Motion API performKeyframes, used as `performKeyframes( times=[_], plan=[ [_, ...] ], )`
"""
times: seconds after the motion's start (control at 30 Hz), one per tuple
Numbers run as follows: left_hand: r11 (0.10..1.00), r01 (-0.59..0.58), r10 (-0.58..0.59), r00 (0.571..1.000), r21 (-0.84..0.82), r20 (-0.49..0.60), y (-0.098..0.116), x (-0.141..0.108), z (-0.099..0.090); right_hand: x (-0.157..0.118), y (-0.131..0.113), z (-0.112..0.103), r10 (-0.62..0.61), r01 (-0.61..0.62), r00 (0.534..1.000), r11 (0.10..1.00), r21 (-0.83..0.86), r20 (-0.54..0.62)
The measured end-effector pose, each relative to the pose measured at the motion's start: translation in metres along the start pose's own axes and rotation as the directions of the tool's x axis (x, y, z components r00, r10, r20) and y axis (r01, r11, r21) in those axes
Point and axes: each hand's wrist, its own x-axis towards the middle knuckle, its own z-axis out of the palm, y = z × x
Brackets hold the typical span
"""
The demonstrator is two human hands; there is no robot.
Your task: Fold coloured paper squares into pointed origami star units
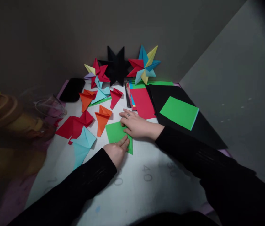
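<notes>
A sheet of green origami paper (113, 131) lies folded on the white table, with a crease or flap along its right side. My left hand (117, 152) is at its lower edge, the fingers close together and pressed onto the paper near the lower right corner; its thumb is hidden. My right hand (138, 124) rests across the upper right part, fingers stretched out and partly past the edge, thumb on the paper. Just left of the sheet is a folded orange piece (102, 117). Further left lie a folded red piece (72, 127) and a folded light blue piece (82, 144).
Paper stars, one black (117, 66) and one multicoloured (145, 66), lean on the wall beside a smaller red star (98, 70). Green sheets (179, 111) lie on black paper (170, 91). Red paper (143, 102), a phone (73, 90) and a blurred brown object (7, 125) are nearby.
</notes>
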Motion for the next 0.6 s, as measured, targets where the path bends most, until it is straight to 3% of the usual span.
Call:
performKeyframes(
  times=[0.2, 0.6],
  plan=[
    [1.000, 0.009, -0.011, 0.997, 0.017, 0.070, 0.001, 0.001, -0.003, 0.008, 0.012, 0.003, 0.013, -0.017, 0.998, 0.997, 0.072, 0.058],
    [0.999, -0.006, 0.003, 0.996, 0.039, 0.085, 0.001, 0.002, -0.004, 0.005, 0.019, 0.022, 0.049, -0.037, 0.998, 0.972, 0.231, -0.044]
  ],
)
